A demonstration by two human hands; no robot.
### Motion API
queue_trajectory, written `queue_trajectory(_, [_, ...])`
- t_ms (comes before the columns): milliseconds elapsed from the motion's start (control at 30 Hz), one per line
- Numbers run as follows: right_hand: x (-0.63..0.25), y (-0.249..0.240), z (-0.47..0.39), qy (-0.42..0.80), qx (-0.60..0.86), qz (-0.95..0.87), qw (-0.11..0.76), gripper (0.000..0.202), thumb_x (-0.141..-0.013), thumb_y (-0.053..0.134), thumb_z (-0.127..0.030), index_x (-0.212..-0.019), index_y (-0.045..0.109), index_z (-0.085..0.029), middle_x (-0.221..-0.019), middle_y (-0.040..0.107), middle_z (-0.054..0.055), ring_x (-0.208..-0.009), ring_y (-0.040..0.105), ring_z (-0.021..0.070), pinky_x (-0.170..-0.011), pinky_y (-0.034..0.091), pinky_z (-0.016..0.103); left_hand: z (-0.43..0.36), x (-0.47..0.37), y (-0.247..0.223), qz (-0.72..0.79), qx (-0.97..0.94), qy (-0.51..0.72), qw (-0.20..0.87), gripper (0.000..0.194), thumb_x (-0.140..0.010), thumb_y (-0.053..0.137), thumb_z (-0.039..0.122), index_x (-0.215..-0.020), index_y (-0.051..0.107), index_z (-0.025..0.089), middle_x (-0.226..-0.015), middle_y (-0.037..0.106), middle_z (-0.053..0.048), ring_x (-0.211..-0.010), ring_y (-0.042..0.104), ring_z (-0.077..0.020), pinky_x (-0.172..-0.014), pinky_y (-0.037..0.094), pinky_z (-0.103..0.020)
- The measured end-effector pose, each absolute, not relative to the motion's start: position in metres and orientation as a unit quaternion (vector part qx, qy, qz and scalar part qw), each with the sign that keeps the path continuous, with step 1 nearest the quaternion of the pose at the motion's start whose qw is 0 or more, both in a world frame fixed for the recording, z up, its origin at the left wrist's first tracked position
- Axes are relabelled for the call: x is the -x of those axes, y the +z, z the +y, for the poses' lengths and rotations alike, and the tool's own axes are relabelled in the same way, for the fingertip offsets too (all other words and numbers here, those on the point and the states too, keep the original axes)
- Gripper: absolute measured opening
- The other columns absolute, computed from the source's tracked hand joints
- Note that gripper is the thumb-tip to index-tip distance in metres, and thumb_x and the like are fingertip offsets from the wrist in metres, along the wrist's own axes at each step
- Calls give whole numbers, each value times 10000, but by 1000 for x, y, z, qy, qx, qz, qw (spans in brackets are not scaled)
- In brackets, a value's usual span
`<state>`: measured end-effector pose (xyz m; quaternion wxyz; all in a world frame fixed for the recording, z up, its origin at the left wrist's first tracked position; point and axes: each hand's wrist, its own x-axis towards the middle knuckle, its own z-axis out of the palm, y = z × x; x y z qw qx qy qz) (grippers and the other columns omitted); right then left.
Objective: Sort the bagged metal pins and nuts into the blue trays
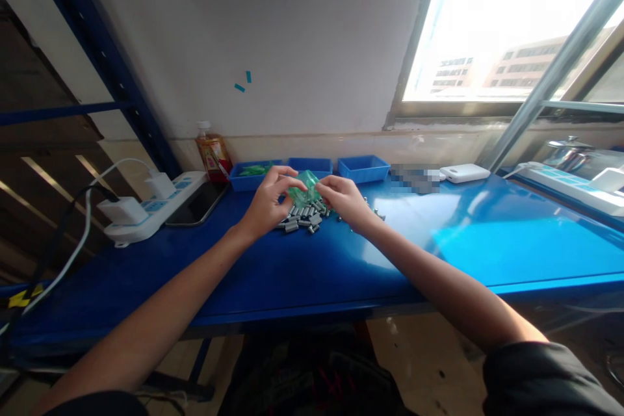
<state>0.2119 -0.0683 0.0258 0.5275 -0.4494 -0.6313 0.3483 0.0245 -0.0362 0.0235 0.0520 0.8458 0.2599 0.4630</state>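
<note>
Between my two hands is a crumpled, see-through green plastic bag (307, 186), raised just above the blue table. My left hand (268, 203) grips its left side with bent fingers and thumb. At the bag's right edge, the fingertips of my right hand (345, 200) are pinched together on the plastic. Right below lies a loose pile of small grey metal cylinders (303, 217), partly hidden by the bag and hands. A few more small metal pieces (379, 214) lie beyond my right wrist.
Along the wall stand blue bins, the left bin (236, 177) holding green pieces, then a middle bin (312, 166) and a right bin (364, 170). A drink bottle (213, 153), phone (197, 203) and power strip (160, 208) sit left. A white box (465, 173) lies right.
</note>
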Motion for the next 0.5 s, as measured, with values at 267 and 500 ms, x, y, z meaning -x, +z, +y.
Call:
queue_trajectory(267, [-216,23,-67,217,479,-653,545,266,-784,555,-412,-676,550,-169,-514,434,-52,-491,359,87,-474,269,224,-43,-36,28,313,-819,452,166,371,-755,478,105,-1077,612,232,-1089,571,-47,-1013,560,-207,-824,475,-293])
queue_trajectory(500, [-221,20,-60,180,471,-656,562,243,-826,542,-393,-723,572,-175,-525,471,-43,-505,420,107,-506,320,231,-37,-42,20,398,-691,486,357,288,-887,479,465,-965,536,194,-782,608,-5,-608,542,-133,-617,445,-256])
